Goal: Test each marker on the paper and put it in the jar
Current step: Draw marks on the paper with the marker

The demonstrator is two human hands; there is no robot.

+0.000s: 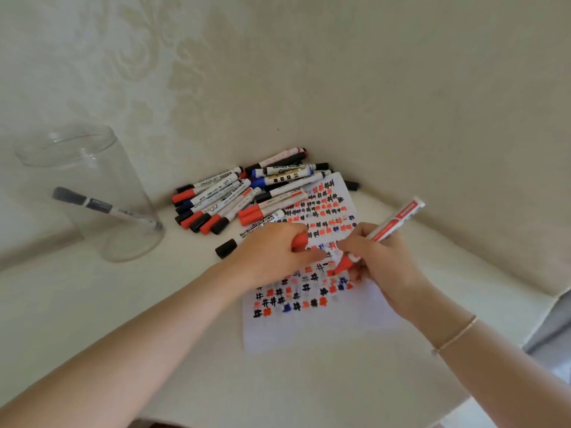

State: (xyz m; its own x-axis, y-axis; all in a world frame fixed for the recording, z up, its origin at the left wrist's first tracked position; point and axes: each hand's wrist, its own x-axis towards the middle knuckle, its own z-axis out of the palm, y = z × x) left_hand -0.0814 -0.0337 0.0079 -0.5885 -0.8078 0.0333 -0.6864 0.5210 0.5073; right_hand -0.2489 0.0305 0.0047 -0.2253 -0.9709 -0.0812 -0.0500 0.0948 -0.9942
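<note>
A sheet of white paper covered in red, black and blue marks (312, 322) lies on the cream-coloured bench (185, 350). Behind it and to its left sits a heap of capped red, black and blue whiteboard markers (244, 196), some overlapping the paper's far edge. Well to the left stands a clear glass jar (92, 193) with one black-capped white marker (105, 206) leaning inside it.

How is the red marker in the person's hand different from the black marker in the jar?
The uncapped red whiteboard marker is gripped by the right hand, its tip down on the white paper; the black-capped marker leans alone inside the clear plastic jar. The red marker's cap is off, in the left hand; the black marker's cap is on. Both have white barrels.
</note>
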